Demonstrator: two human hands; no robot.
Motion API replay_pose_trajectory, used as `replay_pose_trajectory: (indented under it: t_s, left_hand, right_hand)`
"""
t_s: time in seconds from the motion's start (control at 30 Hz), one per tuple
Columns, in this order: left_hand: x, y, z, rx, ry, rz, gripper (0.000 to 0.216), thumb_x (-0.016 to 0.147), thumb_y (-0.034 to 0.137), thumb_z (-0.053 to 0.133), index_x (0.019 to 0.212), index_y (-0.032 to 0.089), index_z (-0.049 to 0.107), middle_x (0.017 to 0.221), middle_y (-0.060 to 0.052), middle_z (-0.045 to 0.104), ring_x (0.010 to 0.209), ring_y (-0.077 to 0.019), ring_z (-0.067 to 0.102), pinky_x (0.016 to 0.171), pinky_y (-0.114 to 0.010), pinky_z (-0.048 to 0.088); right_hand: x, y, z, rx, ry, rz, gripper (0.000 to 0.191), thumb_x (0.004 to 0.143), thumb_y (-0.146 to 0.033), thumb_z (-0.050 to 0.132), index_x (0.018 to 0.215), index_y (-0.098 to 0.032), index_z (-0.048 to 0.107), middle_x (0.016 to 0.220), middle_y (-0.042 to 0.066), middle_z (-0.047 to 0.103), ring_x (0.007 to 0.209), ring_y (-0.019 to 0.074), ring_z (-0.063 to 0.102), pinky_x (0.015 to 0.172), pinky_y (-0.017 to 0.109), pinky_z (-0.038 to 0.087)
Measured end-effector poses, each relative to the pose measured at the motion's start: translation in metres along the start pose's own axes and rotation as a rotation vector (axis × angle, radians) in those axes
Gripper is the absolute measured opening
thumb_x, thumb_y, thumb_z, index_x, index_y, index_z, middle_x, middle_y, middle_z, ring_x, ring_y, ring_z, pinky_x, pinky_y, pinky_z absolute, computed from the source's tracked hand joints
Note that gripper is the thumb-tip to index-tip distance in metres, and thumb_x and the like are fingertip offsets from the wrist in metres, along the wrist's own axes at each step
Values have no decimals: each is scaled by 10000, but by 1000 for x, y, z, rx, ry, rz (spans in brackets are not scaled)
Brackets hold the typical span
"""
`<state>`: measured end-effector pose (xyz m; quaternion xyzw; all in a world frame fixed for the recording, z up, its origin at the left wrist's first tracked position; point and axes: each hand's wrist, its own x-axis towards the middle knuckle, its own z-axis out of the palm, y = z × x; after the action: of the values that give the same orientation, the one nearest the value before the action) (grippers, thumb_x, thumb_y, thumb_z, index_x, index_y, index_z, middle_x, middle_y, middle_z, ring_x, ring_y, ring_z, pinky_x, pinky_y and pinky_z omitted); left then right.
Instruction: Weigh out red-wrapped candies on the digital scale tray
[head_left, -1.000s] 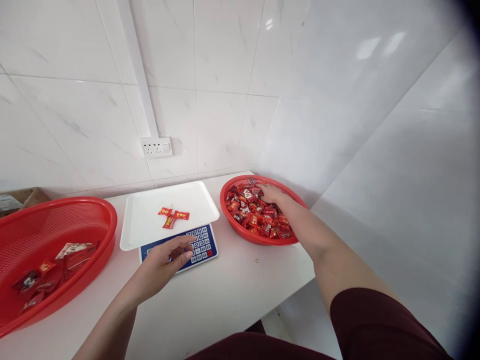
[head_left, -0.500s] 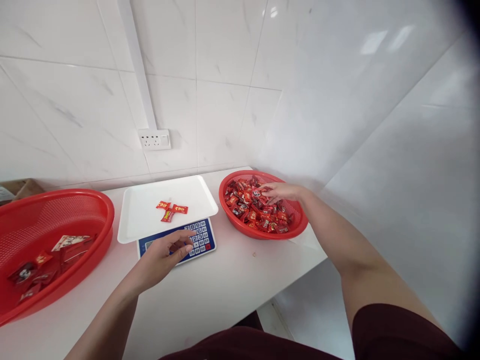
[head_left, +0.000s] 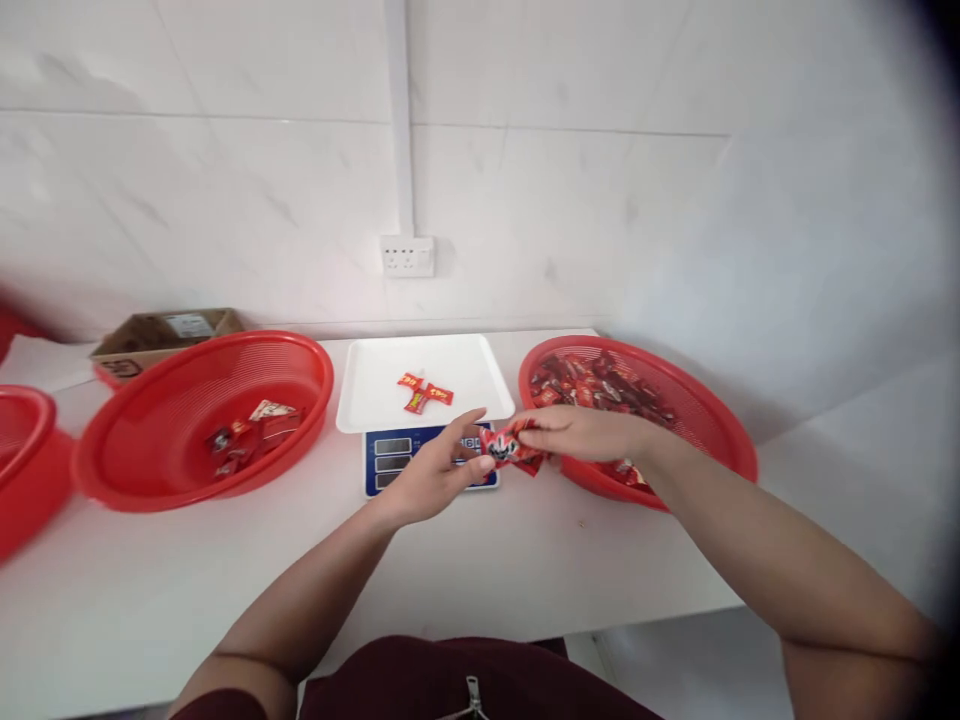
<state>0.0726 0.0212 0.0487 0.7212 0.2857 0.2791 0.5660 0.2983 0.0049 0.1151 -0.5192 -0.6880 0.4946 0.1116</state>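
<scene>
My right hand is closed on red candy packets, held over the right end of the scale's keypad. My left hand is just left of them, its thumb and fingers apart around the packets' left end; the thumb tip seems to touch it. Below both hands is a digital scale with a blue panel, partly hidden by my fingers. On its white tray lie three small red wrapped candies. A red basket of many wrapped candies stands under my right wrist and forearm.
To the left, a red basket contains several red packets. Another red basket is cut off at the left edge. A cardboard box sits at the back, and a socket is on the tiled wall.
My right hand has come out of the candy basket, moving left with red packets in it. My left hand has met it over the keypad. The view has turned left.
</scene>
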Motion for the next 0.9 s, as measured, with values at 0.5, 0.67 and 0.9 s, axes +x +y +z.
replay_pose_trajectory:
  t_s: [0.5, 0.67, 0.9]
  left_hand:
    - [37, -38, -99, 826, 538, 20, 378, 802, 348, 554, 1125, 151, 544, 1115, -139, 592, 1182, -323, 430, 964, -476, 351]
    - [29, -34, -95, 836, 613, 102, 395, 852, 356, 489, 1185, 144, 514, 1302, -149, 479, 1331, -313, 248, 1062, -477, 245]
    - [-11, -13, -67, 633, 590, 102, 356, 875, 390, 459, 1188, 224, 493, 1277, -79, 525, 1309, -244, 336, 1028, -418, 329]
  right_hand:
    - [48, -5, 41, -43, 321, -53, 341, 825, -279, 510, 1162, -258, 467, 911, 0, 641, 803, 165, 620, 747, 333, 501]
    - [50, 4, 37, -31, 472, -79, 224, 791, -261, 538, 1012, -221, 546, 908, 4, 651, 803, 171, 630, 773, 342, 499]
    - [72, 15, 32, 135, 480, -100, 349, 811, -208, 521, 1160, -209, 522, 1098, 52, 622, 851, 168, 654, 899, 403, 472]
